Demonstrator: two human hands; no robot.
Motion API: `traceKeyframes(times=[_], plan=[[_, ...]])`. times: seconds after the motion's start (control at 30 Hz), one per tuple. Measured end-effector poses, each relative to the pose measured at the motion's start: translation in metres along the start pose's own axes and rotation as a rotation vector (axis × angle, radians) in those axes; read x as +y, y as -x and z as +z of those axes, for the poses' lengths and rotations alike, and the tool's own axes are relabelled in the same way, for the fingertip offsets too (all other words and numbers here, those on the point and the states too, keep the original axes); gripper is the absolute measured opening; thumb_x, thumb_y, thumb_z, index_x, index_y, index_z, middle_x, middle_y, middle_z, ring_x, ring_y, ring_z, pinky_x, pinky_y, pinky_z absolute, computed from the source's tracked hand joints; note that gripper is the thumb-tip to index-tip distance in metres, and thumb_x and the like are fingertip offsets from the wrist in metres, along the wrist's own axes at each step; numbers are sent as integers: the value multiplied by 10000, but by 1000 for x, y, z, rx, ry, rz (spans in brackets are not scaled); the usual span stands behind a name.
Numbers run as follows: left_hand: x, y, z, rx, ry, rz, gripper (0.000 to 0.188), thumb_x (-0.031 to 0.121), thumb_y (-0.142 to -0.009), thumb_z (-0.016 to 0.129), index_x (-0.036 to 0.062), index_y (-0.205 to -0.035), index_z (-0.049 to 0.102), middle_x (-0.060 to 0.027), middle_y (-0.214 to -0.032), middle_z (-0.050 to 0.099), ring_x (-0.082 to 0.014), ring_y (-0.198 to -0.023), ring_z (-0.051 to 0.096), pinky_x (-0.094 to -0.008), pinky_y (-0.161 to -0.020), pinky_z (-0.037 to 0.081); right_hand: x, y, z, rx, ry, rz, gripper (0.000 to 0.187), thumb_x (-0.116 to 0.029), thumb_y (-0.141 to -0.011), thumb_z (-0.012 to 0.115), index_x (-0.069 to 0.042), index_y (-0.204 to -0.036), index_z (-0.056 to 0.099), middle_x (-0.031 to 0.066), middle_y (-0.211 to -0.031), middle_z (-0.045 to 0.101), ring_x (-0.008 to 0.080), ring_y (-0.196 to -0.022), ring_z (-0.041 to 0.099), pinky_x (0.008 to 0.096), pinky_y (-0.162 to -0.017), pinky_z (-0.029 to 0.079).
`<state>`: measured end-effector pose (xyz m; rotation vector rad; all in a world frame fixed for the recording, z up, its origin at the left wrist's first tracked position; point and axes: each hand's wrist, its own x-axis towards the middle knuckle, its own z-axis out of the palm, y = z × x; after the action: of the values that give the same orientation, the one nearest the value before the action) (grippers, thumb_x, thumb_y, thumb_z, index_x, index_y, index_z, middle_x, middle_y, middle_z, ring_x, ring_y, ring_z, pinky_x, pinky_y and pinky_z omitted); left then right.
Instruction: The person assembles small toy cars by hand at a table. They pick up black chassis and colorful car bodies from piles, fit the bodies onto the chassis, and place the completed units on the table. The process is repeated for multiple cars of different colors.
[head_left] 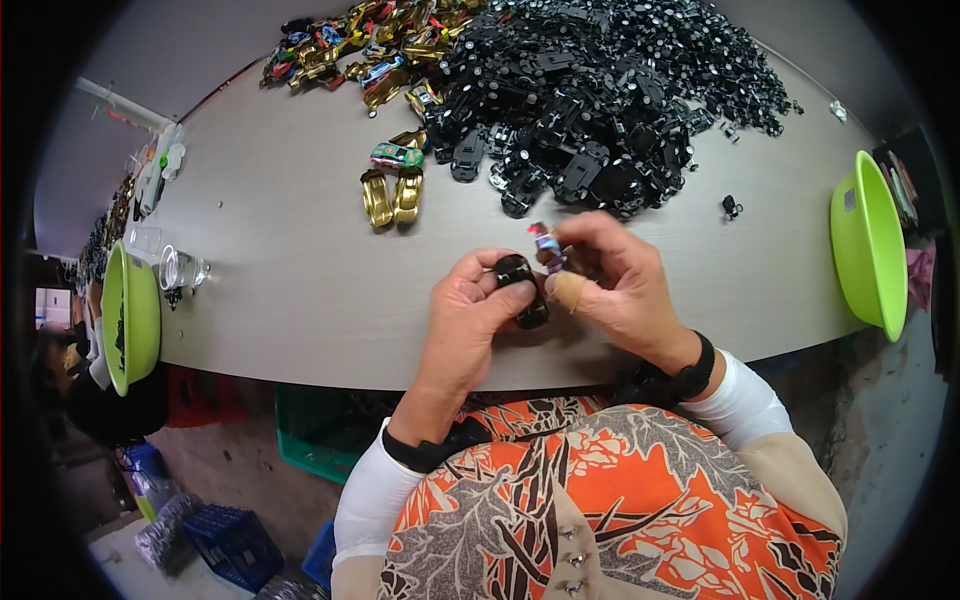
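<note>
We see our left grip (460,305) closed around a black toy car part (512,270), with its thumb pressed on the part. Just to the right of it, our right grip (625,290) pinches a small coloured piece (548,248), red, blue and purple, and a tan wrap (567,290) covers its thumb. Both things are held above the table (300,290), near each other; whether they touch, we cannot tell. Beyond the two grips we have a large heap of black car bases (590,100). Beyond the left grip and to its left lie two golden car shells (407,195) and a green car shell (397,155). Well to the left of this grip is a clear cup (183,268).
</note>
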<state>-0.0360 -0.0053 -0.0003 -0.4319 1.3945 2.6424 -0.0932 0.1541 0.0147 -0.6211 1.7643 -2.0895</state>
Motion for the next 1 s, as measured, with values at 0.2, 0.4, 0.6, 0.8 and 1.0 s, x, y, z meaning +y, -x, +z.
traceKeyframes(times=[0.2, 0.4, 0.6, 0.8, 1.0], plan=[[2, 1, -5, 38, 6, 46, 295, 35, -894, 521, -35, -1180, 508, -100, -1011, 620, -131, -838, 631, -284, -715, 568, -1, -1, 1, -74, 137, 135, 265, -23, -760, 624, 11, -1015, 556, 19, -879, 557, 42, -702, 498, 196, -609, 420], [5, 7, -3, -39, -108, 85, 315, 35, -887, 527, -29, -1196, 519, -87, -1015, 617, -128, -839, 623, -282, -712, 571, 0, -2, 0, -129, 334, 24, 277, -28, -740, 630, 11, -1005, 559, 31, -868, 549, 53, -668, 478, 214, -573, 406], [13, 9, -15, -38, 87, 26, 265, 25, -878, 530, -44, -1131, 496, -165, -1040, 620, -177, -844, 648, -303, -698, 585, -5, -2, -2, -37, -1, 48, 341, -35, -794, 629, -20, -1099, 477, 8, -960, 549, 47, -855, 498, 203, -738, 428], [11, 8, -7, 4, 22, 68, 253, 21, -880, 527, -62, -1114, 477, -160, -1017, 621, -177, -846, 648, -302, -714, 579, -6, 5, 4, -140, 51, 111, 386, -52, -806, 652, -6, -1142, 467, 36, -1017, 529, 81, -926, 510, 240, -813, 430], [11, 10, -7, -39, 51, 38, 363, -27, -820, 588, -30, -1167, 483, -114, -997, 621, -160, -866, 627, -300, -749, 566, -3, 5, 7, -165, 15, 45, 324, -43, -811, 613, -7, -1103, 477, 23, -953, 539, 62, -858, 512, 217, -745, 445]])
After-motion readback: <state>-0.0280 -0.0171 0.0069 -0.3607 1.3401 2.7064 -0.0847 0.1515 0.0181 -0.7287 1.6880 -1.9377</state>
